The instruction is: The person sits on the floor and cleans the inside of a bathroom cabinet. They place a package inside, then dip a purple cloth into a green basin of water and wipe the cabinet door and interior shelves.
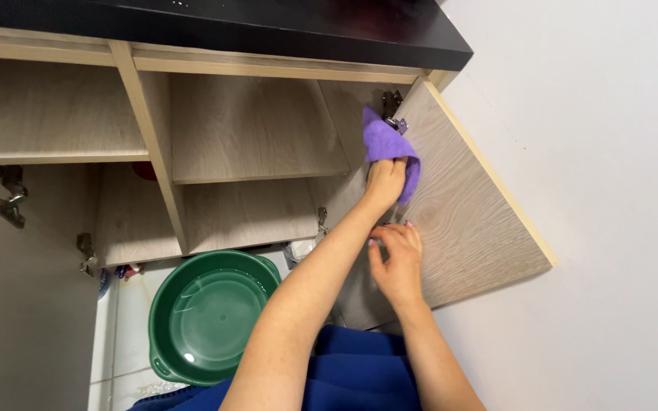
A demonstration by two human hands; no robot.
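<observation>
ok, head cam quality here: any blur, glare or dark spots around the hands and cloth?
Head view: the left hand gripping the purple cloth and the right hand on the open cabinet door are sharp and evenly lit; soft glare on the water in the green basin; the lower shelf recess is in shadow; wide-angle slant on the black countertop.

pale wood cabinet shelves [253, 171] sit bare under a black top — on the white floor [127, 320] below rests a green basin [211, 316] holding water.

Bright, even indoor light; soft shadows inside cabinet [245, 137]; sharp focus, slight wide-angle stretch at edges.
</observation>
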